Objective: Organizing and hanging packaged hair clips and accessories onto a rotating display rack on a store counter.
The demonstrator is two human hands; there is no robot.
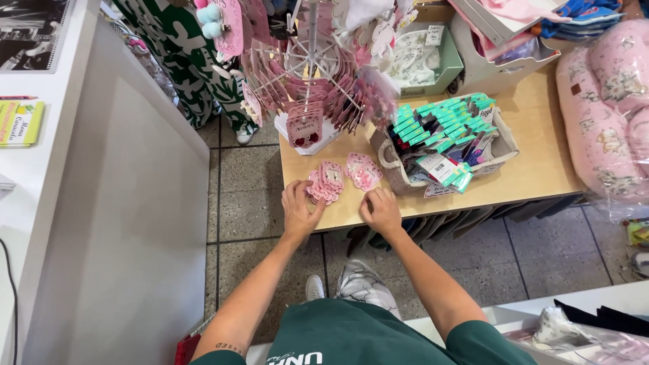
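— Hands, where were they?
— Left hand [298, 207] lay flat, fingers spread, touching a fanned stack of pink cards [325, 182] at its one o'clock. Right hand [381, 209] rested loosely curled, gripping nothing, just below a second pink pile [363, 170] at eleven o'clock.
— And around?
— Wicker basket [392, 161] at two o'clock on the wooden table [534, 169].

Place: a small accessories shop.
Giveaway at 12 o'clock: spinning display rack [312, 64] hung with pink carded items.
At 1 o'clock: basket [399, 165] packed with tagged packets on a wooden table [534, 172].
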